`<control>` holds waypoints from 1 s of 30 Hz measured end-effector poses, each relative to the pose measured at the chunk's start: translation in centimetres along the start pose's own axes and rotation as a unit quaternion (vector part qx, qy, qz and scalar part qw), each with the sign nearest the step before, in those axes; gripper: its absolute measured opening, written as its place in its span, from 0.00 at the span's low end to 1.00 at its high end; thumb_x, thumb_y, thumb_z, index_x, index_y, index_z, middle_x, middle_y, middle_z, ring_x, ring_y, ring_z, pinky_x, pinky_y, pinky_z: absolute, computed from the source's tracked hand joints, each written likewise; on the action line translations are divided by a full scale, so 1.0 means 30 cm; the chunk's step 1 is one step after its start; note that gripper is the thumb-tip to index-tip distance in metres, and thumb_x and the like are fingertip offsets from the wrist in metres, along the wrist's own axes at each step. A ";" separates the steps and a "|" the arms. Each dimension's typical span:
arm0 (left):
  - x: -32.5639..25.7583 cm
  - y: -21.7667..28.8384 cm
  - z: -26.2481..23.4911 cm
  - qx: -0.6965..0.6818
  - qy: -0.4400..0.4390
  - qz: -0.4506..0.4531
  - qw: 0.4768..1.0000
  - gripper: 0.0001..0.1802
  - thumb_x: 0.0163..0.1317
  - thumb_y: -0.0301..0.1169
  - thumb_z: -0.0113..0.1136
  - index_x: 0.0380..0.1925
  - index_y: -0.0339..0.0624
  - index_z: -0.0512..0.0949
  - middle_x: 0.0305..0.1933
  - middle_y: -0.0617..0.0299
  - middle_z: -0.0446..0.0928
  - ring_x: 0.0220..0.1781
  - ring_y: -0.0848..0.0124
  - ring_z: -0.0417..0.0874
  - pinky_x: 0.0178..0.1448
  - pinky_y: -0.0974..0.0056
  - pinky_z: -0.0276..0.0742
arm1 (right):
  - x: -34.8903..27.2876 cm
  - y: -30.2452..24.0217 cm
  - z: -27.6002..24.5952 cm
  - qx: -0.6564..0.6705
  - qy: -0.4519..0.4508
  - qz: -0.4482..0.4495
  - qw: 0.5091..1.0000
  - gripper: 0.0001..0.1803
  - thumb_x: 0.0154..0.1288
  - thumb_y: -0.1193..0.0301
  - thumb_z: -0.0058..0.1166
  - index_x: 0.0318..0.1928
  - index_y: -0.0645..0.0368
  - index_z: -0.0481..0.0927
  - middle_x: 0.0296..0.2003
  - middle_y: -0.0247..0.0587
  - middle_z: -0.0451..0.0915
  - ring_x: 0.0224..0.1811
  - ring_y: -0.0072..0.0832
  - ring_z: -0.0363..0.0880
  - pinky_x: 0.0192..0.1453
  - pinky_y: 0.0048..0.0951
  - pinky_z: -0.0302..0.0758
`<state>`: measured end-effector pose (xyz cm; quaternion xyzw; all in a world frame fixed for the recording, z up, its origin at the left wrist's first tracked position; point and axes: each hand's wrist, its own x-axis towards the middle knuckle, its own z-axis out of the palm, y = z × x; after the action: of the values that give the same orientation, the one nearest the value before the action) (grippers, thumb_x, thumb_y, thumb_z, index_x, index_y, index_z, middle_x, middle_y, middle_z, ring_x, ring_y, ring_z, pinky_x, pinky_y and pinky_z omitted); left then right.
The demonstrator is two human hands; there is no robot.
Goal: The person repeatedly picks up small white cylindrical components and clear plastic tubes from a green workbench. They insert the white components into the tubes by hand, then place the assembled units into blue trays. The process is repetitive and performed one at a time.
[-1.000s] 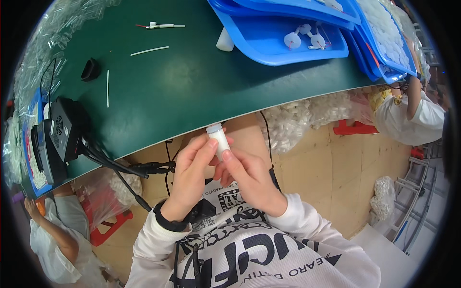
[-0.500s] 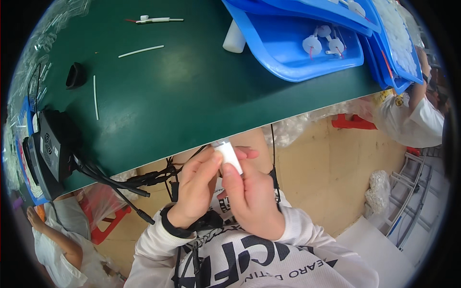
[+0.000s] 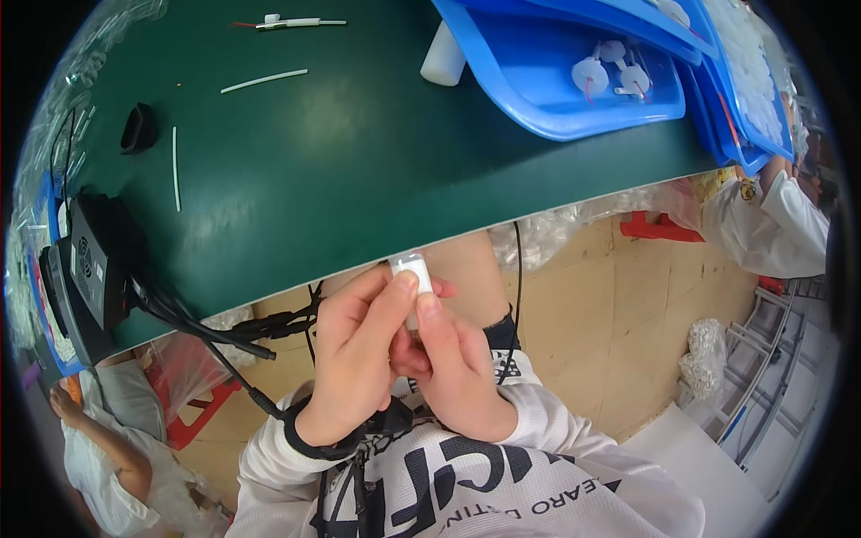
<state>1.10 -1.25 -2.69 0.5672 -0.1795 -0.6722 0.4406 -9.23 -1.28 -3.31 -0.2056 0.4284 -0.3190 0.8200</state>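
Observation:
Just off the table's front edge, both of my hands grip a small white tube-shaped piece [image 3: 414,267] with a clear plastic end. My left hand [image 3: 354,345] pinches it from the left, thumb pressed on its face. From the right, my right hand [image 3: 457,363] pinches its lower part, thumb tip beside the left thumb. Fingers cover much of the piece, so its lower end is hidden.
On the green table [image 3: 296,179] lie thin white tubes [image 3: 176,169], a black oval ring [image 3: 138,129] and a white cylinder [image 3: 444,58]. Blue trays [image 3: 556,125] with white parts fill the far right. A black device [image 3: 103,260] with cables stands left. Other people sit nearby.
The white piece has turned more upright, and my thumbs have moved up along it, covering more of its face. My hands have shifted slightly left.

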 end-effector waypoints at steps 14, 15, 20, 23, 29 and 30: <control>0.009 -0.044 -0.045 -0.004 -0.060 0.025 0.998 0.22 0.68 0.40 0.39 0.41 0.30 0.73 0.43 0.48 0.77 0.32 0.73 0.78 0.35 0.71 0.74 | 0.018 0.019 -0.056 -0.195 -0.028 -0.059 0.979 0.18 0.72 0.63 0.32 0.35 0.65 0.68 0.24 0.35 0.68 0.18 0.19 0.68 0.18 0.19 0.70; 0.008 -0.043 -0.041 -0.006 -0.054 0.031 0.998 0.22 0.68 0.40 0.39 0.40 0.29 0.73 0.43 0.48 0.77 0.31 0.74 0.77 0.32 0.72 0.74 | 0.013 0.014 -0.049 -0.177 -0.025 -0.049 0.983 0.18 0.72 0.63 0.32 0.34 0.66 0.68 0.23 0.35 0.67 0.18 0.19 0.68 0.18 0.19 0.70; -0.002 -0.022 -0.020 -0.032 -0.025 0.011 0.999 0.21 0.67 0.39 0.39 0.37 0.29 0.74 0.39 0.48 0.78 0.24 0.75 0.76 0.18 0.76 0.71 | -0.009 -0.015 -0.006 -0.143 -0.018 -0.005 0.990 0.21 0.72 0.60 0.29 0.34 0.65 0.67 0.24 0.33 0.64 0.19 0.18 0.66 0.20 0.21 0.74; -0.011 0.001 -0.012 -0.036 -0.009 -0.004 0.999 0.21 0.67 0.38 0.38 0.36 0.29 0.74 0.38 0.48 0.78 0.23 0.77 0.76 0.17 0.77 0.69 | -0.014 -0.014 0.025 -0.094 0.004 0.011 0.996 0.22 0.72 0.59 0.28 0.31 0.65 0.67 0.20 0.31 0.62 0.17 0.17 0.63 0.19 0.23 0.73; -0.008 0.013 -0.008 -0.044 0.014 -0.023 0.999 0.19 0.66 0.38 0.44 0.39 0.29 0.75 0.35 0.57 0.79 0.13 0.85 0.69 0.10 0.79 0.64 | -0.002 0.016 0.007 0.041 -0.053 -0.006 0.998 0.21 0.72 0.59 0.31 0.32 0.64 0.66 0.25 0.34 0.65 0.20 0.17 0.66 0.17 0.20 0.70; -0.009 0.012 -0.010 -0.042 0.009 -0.027 0.999 0.20 0.66 0.38 0.44 0.39 0.29 0.75 0.35 0.57 0.78 0.14 0.85 0.69 0.11 0.79 0.65 | 0.000 0.012 0.003 0.039 -0.052 0.006 0.998 0.21 0.72 0.59 0.31 0.32 0.64 0.67 0.25 0.34 0.66 0.20 0.17 0.66 0.17 0.20 0.70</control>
<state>1.53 -1.17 -2.36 0.5584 -0.1316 -0.6860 0.4475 -9.04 -1.02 -3.47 -0.1868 0.3733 -0.3190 0.8508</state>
